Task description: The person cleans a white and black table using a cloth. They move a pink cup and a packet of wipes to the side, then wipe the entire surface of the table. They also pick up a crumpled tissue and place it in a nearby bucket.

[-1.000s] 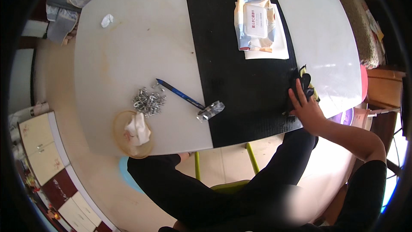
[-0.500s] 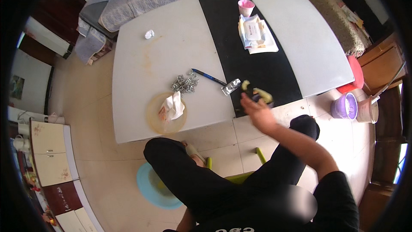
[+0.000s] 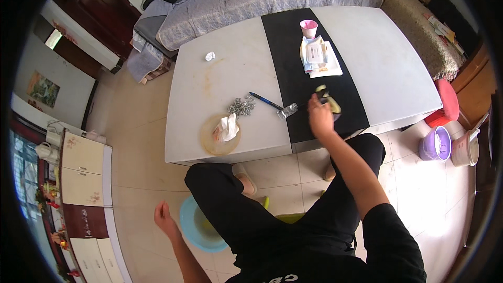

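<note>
Black and yellow-green, a blurred object lies on the dark stripe of the bench towards its near edge, right hand with bent fingers at its left side, gripping or not I cannot tell; left hand beside the blue basin, fingers loosely curled, hold unclear.
</note>
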Demonstrator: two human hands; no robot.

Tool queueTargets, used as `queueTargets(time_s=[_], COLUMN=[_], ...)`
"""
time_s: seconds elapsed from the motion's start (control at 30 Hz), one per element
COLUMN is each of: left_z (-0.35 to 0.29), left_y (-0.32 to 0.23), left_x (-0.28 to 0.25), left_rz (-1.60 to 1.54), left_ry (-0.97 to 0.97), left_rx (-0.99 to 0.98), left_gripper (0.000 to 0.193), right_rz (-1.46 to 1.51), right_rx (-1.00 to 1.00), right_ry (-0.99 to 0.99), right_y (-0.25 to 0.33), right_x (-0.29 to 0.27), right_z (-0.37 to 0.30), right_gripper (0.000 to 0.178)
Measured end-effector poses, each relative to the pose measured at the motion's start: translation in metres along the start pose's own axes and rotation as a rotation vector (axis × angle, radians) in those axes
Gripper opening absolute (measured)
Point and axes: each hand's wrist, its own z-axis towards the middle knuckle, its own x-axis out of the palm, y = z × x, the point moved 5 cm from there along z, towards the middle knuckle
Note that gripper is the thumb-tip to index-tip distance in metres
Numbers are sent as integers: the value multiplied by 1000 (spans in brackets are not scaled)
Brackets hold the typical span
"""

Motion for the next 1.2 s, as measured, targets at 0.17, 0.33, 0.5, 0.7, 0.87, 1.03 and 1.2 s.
queueTargets(time_s=[0.17,0.33,0.5,0.7,0.87,1.03,1.2], left_z=[6,-14,-17,-14,-11,-10,34], left_y=[-144,-206,-187,-179,-217,-218,-242], left_x=[208,352,370,384,413,435,421], left_rz=[61,471,752,499,586,634,486], left_ry=[484,804,875,844,836,773,810], left_rx=[388,733,454,765,1144,1316,953], left_gripper=[16,43,46,34,26,11,13], right_rz=[372,437,366,404,423,392,385], right_rx=[-171,185,193,191,217,204,185], right_ry=[-182,-54,-146,-179,-122,-190,-249], right_y=[32,-43,-47,-44,-42,-43,-43], right_x=[-5,-13,1,1,-1,-4,-8], right_z=[-10,19,17,17,18,17,16], right_gripper=[36,30,37,37,37,36,34])
